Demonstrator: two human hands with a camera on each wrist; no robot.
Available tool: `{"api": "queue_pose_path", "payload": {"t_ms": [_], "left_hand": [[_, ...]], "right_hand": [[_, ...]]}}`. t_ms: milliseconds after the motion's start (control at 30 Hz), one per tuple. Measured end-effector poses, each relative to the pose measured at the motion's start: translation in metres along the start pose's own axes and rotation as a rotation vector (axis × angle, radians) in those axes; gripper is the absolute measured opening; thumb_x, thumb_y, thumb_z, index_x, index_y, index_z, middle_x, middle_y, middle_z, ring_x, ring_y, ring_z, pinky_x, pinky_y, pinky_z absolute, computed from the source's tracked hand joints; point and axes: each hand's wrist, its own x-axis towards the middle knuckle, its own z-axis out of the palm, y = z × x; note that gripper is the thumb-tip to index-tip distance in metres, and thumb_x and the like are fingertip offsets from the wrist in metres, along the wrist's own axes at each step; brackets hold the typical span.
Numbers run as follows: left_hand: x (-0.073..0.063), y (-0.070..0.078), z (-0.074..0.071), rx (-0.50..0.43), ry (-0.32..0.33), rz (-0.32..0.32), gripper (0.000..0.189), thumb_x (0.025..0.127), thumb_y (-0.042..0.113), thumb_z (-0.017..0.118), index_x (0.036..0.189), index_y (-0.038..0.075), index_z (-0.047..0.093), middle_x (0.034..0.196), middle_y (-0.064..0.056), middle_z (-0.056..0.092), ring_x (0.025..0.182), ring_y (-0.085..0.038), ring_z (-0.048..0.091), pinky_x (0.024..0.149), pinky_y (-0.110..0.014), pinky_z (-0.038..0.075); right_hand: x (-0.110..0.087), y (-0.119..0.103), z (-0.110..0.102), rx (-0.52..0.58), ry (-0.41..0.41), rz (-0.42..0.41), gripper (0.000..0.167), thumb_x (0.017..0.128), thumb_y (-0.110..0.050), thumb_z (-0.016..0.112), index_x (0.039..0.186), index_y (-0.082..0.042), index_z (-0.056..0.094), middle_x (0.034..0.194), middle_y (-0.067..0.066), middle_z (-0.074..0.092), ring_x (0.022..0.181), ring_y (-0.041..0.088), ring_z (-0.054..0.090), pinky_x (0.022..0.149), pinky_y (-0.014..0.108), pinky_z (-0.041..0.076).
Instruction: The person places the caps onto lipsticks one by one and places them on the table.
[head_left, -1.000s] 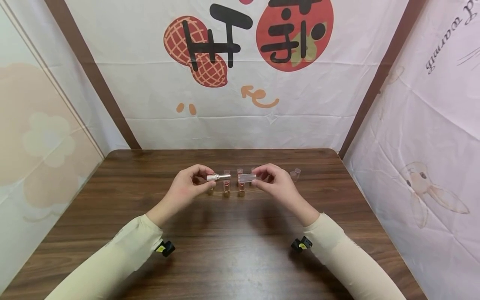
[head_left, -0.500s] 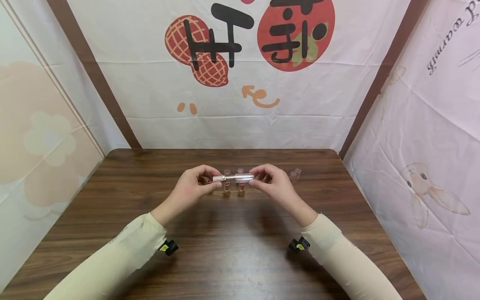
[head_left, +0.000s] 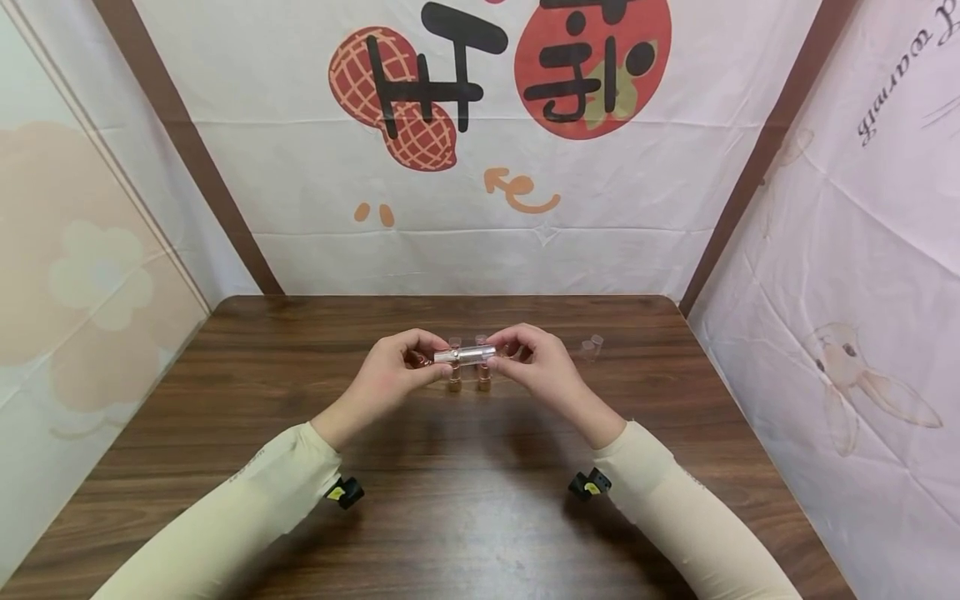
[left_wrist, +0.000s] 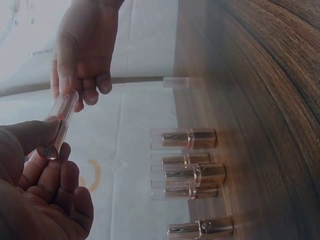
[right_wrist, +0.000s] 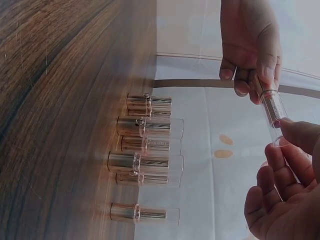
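Note:
In the head view, my left hand pinches the base of a shiny lipstick tube between thumb and fingers. My right hand pinches the far end of a clear cap. The cap sits over the tube's inner metal sleeve, and the two lie in one line, held above the table. Through the clear wall of the cap, the right wrist view shows the sleeve inside it. Whether the cap is fully seated cannot be told.
Several rose-gold lipsticks stand upright on the wooden table beyond the hands, most under clear caps. One lipstick appears uncapped. Loose clear caps stand to the right. Printed fabric hangs behind the table.
The hands have come together. The clear cap, apart from the lipstick a second ago, has slid left over its sleeve, and the gap between them is gone.

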Motion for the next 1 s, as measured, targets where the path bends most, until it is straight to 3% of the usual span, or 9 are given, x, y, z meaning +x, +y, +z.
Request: {"api": "queue_pose_path", "payload": {"t_ms": [333,567,733,1000], "left_hand": [[0.001,0.003,0.0,-0.03,0.021,-0.004,0.027,0.083,0.021,0.087,0.104,0.01,0.074,0.096,-0.008,0.074,0.077,-0.034,0.062,0.06,-0.025,0.052],[-0.001,0.007,-0.001,-0.055,0.044,-0.011,0.026,0.081,0.02,0.089,0.103,0.014,0.076,0.089,-0.006,0.073,0.073,-0.033,0.061,0.056,-0.026,0.051],[-0.001,0.009,-0.001,-0.099,0.059,-0.007,0.026,0.081,0.021,0.089,0.104,0.015,0.077,0.087,-0.012,0.071,0.069,-0.032,0.059,0.054,-0.026,0.051],[-0.002,0.011,-0.001,-0.14,0.093,0.014,0.026,0.081,0.021,0.089,0.103,0.013,0.078,0.088,-0.009,0.072,0.065,-0.017,0.059,0.053,-0.029,0.053]], "right_hand": [[0.002,-0.006,-0.001,0.007,-0.023,0.001,0.019,0.089,-0.021,0.083,0.106,-0.023,0.076,0.094,-0.003,0.069,0.081,0.023,0.061,0.072,0.041,0.053],[0.004,-0.014,-0.005,0.001,-0.039,-0.006,0.018,0.088,-0.022,0.083,0.105,-0.024,0.076,0.096,-0.004,0.068,0.083,0.022,0.061,0.071,0.036,0.052],[0.006,-0.02,-0.008,-0.011,-0.04,-0.001,0.02,0.087,-0.021,0.084,0.105,-0.023,0.077,0.093,-0.002,0.068,0.081,0.027,0.061,0.069,0.032,0.052],[0.011,-0.023,-0.01,0.061,-0.066,0.03,0.019,0.088,-0.02,0.084,0.105,-0.019,0.077,0.089,0.0,0.072,0.076,0.029,0.06,0.063,0.028,0.05]]}}
